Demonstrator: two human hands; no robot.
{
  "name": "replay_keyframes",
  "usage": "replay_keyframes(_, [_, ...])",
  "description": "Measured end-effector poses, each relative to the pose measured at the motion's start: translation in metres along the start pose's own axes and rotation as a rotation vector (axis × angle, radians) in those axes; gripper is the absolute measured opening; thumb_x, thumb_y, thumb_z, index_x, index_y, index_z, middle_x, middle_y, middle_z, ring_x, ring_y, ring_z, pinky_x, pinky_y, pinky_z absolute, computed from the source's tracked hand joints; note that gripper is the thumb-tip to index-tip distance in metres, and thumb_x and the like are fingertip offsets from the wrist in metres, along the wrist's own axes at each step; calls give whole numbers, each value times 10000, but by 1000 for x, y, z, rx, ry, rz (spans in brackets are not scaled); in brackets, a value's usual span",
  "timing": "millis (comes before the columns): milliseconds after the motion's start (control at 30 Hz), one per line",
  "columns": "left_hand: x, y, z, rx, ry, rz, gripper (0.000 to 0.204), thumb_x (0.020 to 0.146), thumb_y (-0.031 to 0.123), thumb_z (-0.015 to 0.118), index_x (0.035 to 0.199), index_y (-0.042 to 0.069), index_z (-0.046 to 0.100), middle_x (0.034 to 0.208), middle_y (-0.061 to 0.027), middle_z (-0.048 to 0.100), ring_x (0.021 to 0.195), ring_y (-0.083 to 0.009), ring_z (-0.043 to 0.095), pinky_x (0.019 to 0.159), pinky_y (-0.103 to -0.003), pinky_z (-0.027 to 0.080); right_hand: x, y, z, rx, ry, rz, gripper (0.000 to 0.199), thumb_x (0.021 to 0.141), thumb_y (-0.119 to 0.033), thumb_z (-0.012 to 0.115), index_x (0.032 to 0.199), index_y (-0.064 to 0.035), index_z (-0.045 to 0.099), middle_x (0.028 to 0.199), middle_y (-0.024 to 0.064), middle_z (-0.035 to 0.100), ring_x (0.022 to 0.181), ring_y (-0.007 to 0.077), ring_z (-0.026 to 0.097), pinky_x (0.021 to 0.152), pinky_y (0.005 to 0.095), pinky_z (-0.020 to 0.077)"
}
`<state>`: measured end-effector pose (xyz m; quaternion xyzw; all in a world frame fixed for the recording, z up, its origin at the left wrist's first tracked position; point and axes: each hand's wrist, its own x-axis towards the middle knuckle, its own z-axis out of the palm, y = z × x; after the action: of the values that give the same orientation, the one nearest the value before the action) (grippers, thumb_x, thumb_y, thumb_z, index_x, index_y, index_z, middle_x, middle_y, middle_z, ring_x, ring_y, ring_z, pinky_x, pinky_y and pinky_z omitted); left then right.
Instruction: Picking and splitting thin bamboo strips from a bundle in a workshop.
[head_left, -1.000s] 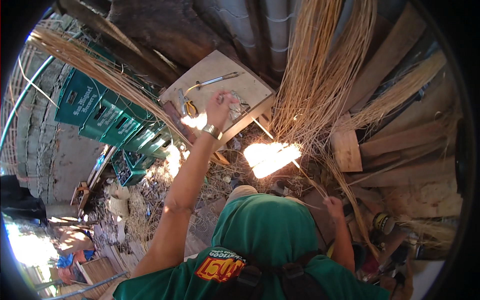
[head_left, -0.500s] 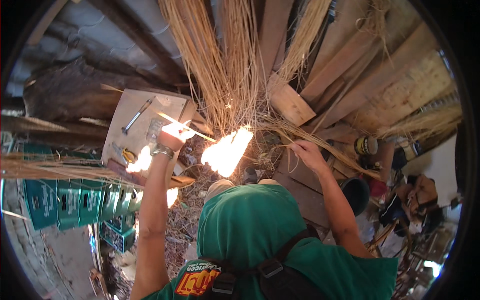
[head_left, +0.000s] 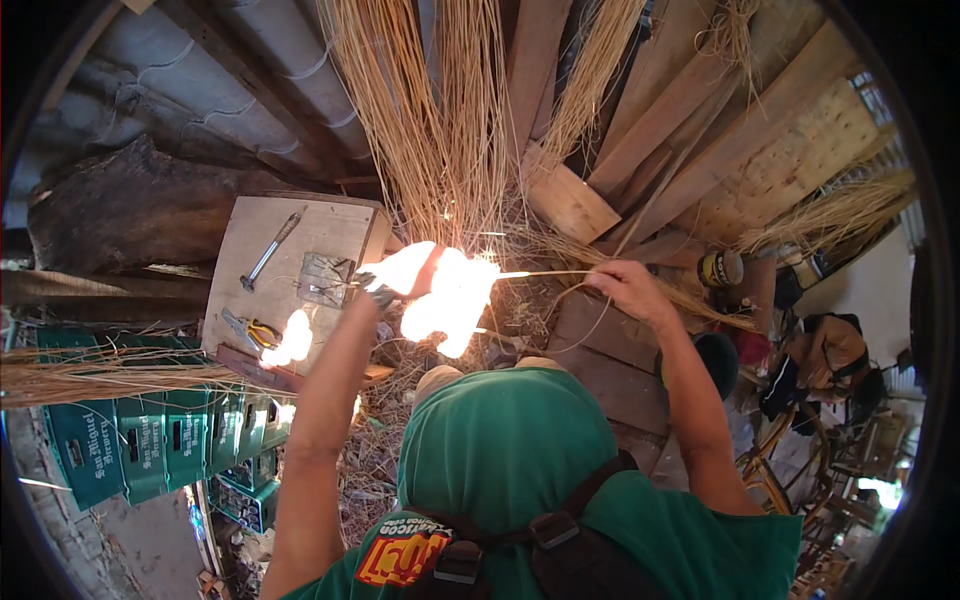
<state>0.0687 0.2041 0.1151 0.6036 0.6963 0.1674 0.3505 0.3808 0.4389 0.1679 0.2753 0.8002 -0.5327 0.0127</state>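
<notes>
My right hand [head_left: 632, 290] is closed, its thumb and fingertips pinching a thin tan cane strip [head_left: 545, 273]. The strip runs left into a patch of harsh sunlight, and a thin loop of it curves down below the hand. My left hand [head_left: 408, 272] is inside that glare, wearing a metal band at the wrist; its fingers are washed out, so its grip does not show. Beside it stands a wooden work block [head_left: 235, 250]. On the block lie a hammer [head_left: 270, 252], pliers with yellow and black handles [head_left: 250, 330] and a small square metal piece [head_left: 325, 279].
Long bundles of cane strips [head_left: 465, 120] lean ahead, beside wooden planks [head_left: 700, 140]. Green plastic crates [head_left: 140, 440] stand at the left, under another cane bundle [head_left: 110, 380]. A dark bucket [head_left: 714, 365] and a round tin [head_left: 720, 268] sit at the right.
My left hand has moved right, off the block's edge and into the bright patch. A straight strip now spans between the hands. My right hand has shifted slightly up and right.
</notes>
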Motion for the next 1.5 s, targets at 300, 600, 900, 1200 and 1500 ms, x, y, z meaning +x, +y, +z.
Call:
replay_keyframes(300, [-133,-25,-67,-237,16,-384,258,897,259,626,856,5,637,720,-25,634,665,-71,569,623,-239,460,-7,4,-11,-18,102,124,269,869,-268,666,924,-6,684,708,12,543,638,103,486,578,269,409])
replay_keyframes(600, [-112,7,-18,-1144,278,-182,74,864,63,560,801,48,594,633,21,561,478,-12,366,443,-166,277,59,-43,96,-300,579,-264,483,856,-217,661,1243,18,492,1101,166,555,1007,268,555,888,331,453])
replay_keyframes(900, [-138,-30,-36,-1368,873,-105,186,886,75,565,1054,117,496,756,-2,614,497,-22,384,413,-182,295,32,-92,215,244,-306,195,276,943,-295,494,895,-43,596,686,-17,536,612,87,463,587,229,403])
replay_keyframes(1200, [-309,-210,-215,-153,1441,-279,245,820,128,711,1027,64,597,875,-31,660,793,-100,583,700,-257,470,63,12,211,112,-267,-307,123,904,-117,536,881,-26,615,680,-1,548,579,73,467,527,225,382])
replay_keyframes(1500, [-321,-279,-65,67,1076,-901,228,822,281,665,852,56,687,792,-100,691,705,-227,649,640,-339,501,175,-130,380,92,-433,-20,240,925,-292,523,926,-57,566,642,46,517,627,131,520,596,288,434])
